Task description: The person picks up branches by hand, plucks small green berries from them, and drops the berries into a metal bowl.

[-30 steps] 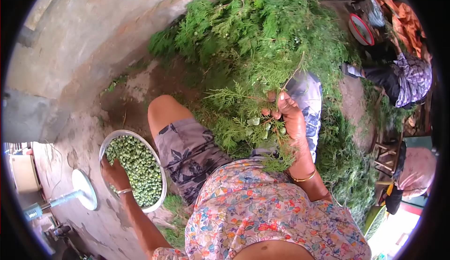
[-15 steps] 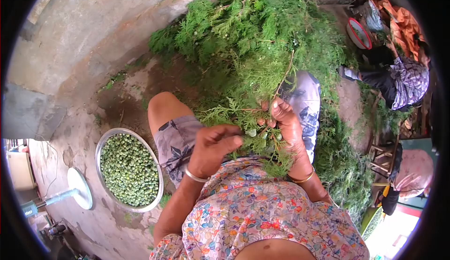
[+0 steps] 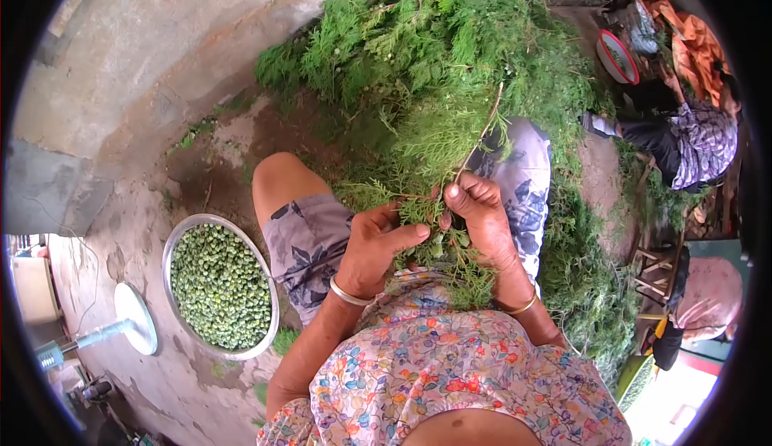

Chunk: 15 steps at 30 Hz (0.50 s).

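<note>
Across my lap lies a leafy conifer branch (image 3: 487, 124) with flat green sprays and a thin brown stem. My right hand (image 3: 482, 214) is closed on the stem, pinching it between thumb and fingers. Just to the left, my left hand (image 3: 374, 246) is at the lower sprays, its thumb pointing at the right hand's fingers. Its fingers curl in partly behind the foliage, so what they hold is hidden. A few small pale green cones show dimly between the hands. A metal basin (image 3: 275, 321) full of green cones sits on the floor to the left.
A large heap of cut conifer branches (image 3: 434, 52) lies ahead and runs down the right side. At right a person (image 3: 700, 144) sits near a red-rimmed basin (image 3: 635, 72). A wooden stool (image 3: 661, 273) and a standing fan (image 3: 137, 319) are at the sides.
My left hand has moved up and in among the sprays, closer to the right hand. The right hand has shifted slightly left and down with the branch.
</note>
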Each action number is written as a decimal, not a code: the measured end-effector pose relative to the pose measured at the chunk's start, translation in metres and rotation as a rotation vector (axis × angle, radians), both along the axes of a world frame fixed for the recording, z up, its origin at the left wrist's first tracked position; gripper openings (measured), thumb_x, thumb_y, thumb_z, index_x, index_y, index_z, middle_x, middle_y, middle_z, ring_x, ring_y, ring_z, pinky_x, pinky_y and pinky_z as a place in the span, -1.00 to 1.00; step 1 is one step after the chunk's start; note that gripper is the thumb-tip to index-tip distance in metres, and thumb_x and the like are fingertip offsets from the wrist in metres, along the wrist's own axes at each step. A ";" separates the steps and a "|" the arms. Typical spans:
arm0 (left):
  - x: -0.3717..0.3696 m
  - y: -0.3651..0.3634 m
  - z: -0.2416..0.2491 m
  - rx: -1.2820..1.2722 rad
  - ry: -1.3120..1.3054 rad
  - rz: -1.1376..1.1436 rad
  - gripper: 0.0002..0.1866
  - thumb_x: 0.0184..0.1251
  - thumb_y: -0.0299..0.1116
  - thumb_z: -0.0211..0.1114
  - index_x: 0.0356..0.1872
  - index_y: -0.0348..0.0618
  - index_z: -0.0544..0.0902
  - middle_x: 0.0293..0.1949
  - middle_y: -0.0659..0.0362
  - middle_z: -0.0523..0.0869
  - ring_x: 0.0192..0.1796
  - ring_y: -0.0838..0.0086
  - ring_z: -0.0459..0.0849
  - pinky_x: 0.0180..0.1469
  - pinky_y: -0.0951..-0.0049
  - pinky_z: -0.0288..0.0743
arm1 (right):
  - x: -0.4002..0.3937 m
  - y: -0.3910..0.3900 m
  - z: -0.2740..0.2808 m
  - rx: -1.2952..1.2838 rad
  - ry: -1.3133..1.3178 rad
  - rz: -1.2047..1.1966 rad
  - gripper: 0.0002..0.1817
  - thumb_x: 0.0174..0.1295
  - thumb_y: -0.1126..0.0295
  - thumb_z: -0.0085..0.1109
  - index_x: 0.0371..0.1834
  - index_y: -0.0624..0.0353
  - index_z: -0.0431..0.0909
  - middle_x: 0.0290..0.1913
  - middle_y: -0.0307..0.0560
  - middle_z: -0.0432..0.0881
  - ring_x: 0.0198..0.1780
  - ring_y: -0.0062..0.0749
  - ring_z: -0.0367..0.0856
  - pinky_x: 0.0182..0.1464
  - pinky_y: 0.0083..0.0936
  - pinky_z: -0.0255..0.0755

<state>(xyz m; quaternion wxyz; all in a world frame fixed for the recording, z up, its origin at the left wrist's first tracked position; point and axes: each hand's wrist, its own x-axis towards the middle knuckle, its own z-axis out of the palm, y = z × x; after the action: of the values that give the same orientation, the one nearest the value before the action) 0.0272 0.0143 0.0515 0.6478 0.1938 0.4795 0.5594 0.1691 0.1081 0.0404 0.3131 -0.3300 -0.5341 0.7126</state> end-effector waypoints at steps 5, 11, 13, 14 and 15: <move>-0.005 -0.004 -0.019 -0.025 -0.026 -0.092 -0.71 0.07 -0.52 0.24 -0.13 -0.38 0.58 -0.35 0.19 0.67 -0.43 0.60 0.57 -0.54 0.61 0.42 | 0.002 -0.001 -0.008 0.037 -0.004 0.024 -0.74 0.27 0.28 0.12 -0.44 0.29 0.55 -0.48 -0.18 0.60 -0.59 -0.61 0.46 -0.50 -0.64 0.35; -0.002 -0.006 -0.009 -0.112 -0.039 -0.096 -0.74 -0.01 -0.52 0.29 -0.23 -0.36 0.62 -0.30 0.18 0.66 -0.26 0.54 0.57 -0.17 0.51 0.45 | 0.001 -0.004 -0.002 0.072 -0.040 0.053 -0.77 0.28 0.48 0.07 -0.56 0.27 0.45 -0.59 -0.27 0.50 -0.57 -0.66 0.47 -0.49 -0.65 0.35; -0.002 -0.005 -0.023 -0.099 -0.040 -0.161 -0.72 0.01 -0.53 0.28 -0.18 -0.35 0.61 -0.25 0.16 0.65 -0.23 0.53 0.58 -0.18 0.52 0.45 | 0.001 -0.004 -0.003 0.091 -0.056 0.051 -0.77 0.28 0.49 0.07 -0.56 0.27 0.46 -0.60 -0.27 0.49 -0.58 -0.66 0.48 -0.50 -0.65 0.35; -0.002 -0.005 -0.028 -0.086 -0.042 -0.227 -0.69 0.02 -0.54 0.26 -0.13 -0.34 0.59 -0.19 0.15 0.65 -0.19 0.51 0.58 -0.18 0.53 0.45 | 0.002 -0.004 -0.003 0.080 -0.041 0.051 -0.77 0.27 0.49 0.07 -0.56 0.27 0.46 -0.60 -0.27 0.49 -0.58 -0.66 0.48 -0.50 -0.65 0.35; -0.001 -0.005 -0.029 -0.086 -0.042 -0.227 -0.69 0.02 -0.54 0.26 -0.13 -0.34 0.59 -0.19 0.15 0.65 -0.19 0.51 0.58 -0.18 0.53 0.45 | 0.003 -0.004 -0.004 0.070 -0.025 0.051 -0.78 0.27 0.50 0.07 -0.57 0.27 0.46 -0.60 -0.27 0.49 -0.57 -0.66 0.48 -0.51 -0.66 0.34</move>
<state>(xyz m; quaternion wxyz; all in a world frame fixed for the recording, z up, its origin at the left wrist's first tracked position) 0.0263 0.0094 0.0226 0.7245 0.2071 0.4645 0.4652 0.1716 0.1039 0.0364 0.2995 -0.3139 -0.5707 0.6971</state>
